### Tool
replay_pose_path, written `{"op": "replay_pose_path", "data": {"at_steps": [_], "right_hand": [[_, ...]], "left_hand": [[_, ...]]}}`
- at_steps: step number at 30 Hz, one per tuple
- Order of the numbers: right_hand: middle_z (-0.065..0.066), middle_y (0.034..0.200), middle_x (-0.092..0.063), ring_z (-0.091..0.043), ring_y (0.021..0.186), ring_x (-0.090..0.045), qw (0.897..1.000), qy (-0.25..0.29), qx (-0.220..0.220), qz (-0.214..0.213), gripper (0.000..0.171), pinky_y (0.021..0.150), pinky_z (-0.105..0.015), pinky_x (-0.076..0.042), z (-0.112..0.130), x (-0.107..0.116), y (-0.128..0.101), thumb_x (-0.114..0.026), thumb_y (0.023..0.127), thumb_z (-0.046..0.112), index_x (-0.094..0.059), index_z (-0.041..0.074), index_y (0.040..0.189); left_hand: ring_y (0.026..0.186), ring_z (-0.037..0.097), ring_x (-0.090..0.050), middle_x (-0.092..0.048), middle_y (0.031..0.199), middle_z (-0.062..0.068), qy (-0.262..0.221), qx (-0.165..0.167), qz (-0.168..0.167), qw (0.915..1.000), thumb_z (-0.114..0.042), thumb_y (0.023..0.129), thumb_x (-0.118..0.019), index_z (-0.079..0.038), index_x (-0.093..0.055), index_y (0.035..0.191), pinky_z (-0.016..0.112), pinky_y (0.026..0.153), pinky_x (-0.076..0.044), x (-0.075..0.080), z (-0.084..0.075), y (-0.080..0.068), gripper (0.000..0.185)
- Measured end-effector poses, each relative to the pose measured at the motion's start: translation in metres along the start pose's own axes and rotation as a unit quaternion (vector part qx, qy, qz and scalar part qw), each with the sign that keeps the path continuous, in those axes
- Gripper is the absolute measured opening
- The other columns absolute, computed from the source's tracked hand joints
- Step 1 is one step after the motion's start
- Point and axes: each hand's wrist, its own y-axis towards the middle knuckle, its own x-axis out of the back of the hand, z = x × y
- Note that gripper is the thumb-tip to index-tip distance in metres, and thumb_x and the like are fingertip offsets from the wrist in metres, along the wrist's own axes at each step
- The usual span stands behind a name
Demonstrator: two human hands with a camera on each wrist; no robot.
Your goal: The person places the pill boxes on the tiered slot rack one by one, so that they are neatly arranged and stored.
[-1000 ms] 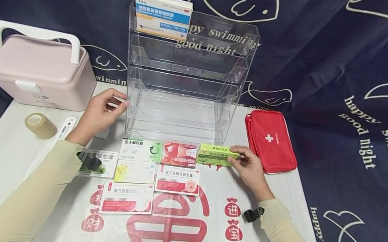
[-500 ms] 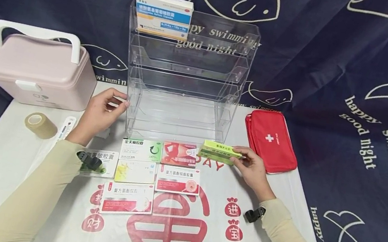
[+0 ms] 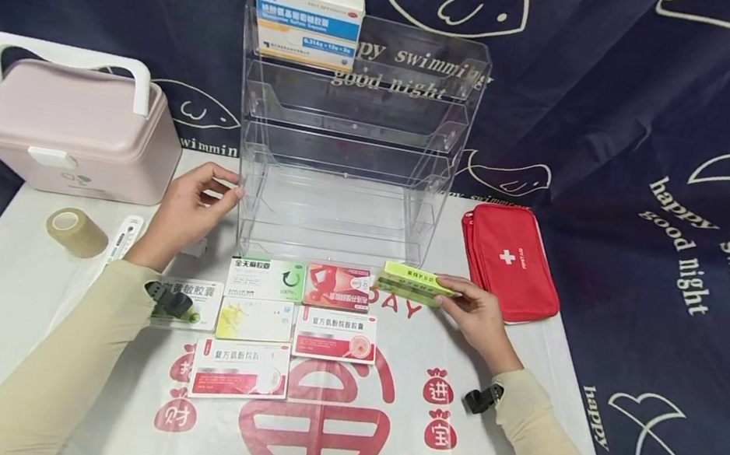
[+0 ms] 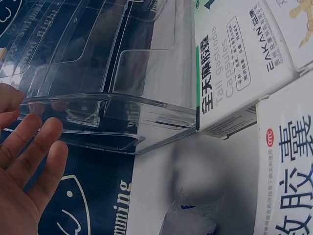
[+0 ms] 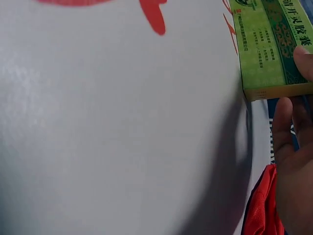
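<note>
In the head view my right hand [image 3: 474, 316] pinches one end of a green and yellow medicine box [image 3: 409, 283], thumb on its face. The box is held slightly tilted at the right end of the back row of medicine boxes. In the right wrist view the box [image 5: 266, 49] hangs over the white cloth with a shadow below. My left hand [image 3: 192, 209] is beside the left side of a clear tiered rack [image 3: 338, 216], thumb and forefinger at its edge. The left wrist view has its fingers [image 4: 41, 142] loosely bent; whether they press the panel is hard to tell.
A blue-and-white medicine box [image 3: 306, 24] stands in the rack's top tier. Several flat boxes, including a red one [image 3: 338, 288], lie in front. A pink case [image 3: 68, 128], tape roll [image 3: 77, 232] and thermometer [image 3: 125, 237] are left; a red first-aid pouch [image 3: 511, 265] is right.
My right hand has tilted the green box, its left end swinging slightly up and back from its place in line with the row. My left hand stays where it was.
</note>
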Motion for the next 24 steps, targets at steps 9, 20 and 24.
{"op": "replay_pose_path", "data": {"at_steps": [9,20,24], "right_hand": [[-0.015,0.121,-0.069,-0.013,0.095,-0.068,1.0,0.003,-0.02,0.001,0.034,0.077,-0.023,-0.056,0.002,0.001,0.002,-0.071,0.087,-0.016,-0.069,-0.008,0.12],[-0.009,0.121,-0.068,-0.012,0.092,-0.066,0.999,0.03,-0.018,-0.024,0.037,0.074,-0.022,-0.055,0.014,0.001,0.013,-0.07,0.087,-0.016,-0.071,-0.003,0.122],[-0.005,0.117,-0.069,-0.013,0.089,-0.065,0.998,0.049,-0.006,-0.035,0.039,0.072,-0.021,-0.055,0.013,0.004,0.024,-0.07,0.085,-0.02,-0.068,-0.007,0.122]], "left_hand": [[0.083,-0.003,-0.062,-0.072,0.103,0.01,0.005,-0.004,0.001,1.0,-0.014,0.096,-0.071,-0.002,-0.068,0.11,0.016,0.075,-0.049,-0.001,0.0,0.001,0.018],[0.083,-0.002,-0.061,-0.072,0.103,0.01,0.012,0.0,0.005,0.9999,-0.014,0.097,-0.07,-0.002,-0.068,0.11,0.017,0.075,-0.048,0.0,0.0,0.001,0.018],[0.082,-0.001,-0.062,-0.072,0.104,0.011,0.009,-0.001,0.009,0.9999,-0.014,0.097,-0.07,-0.002,-0.068,0.111,0.017,0.075,-0.048,0.001,-0.001,-0.001,0.018]]}}
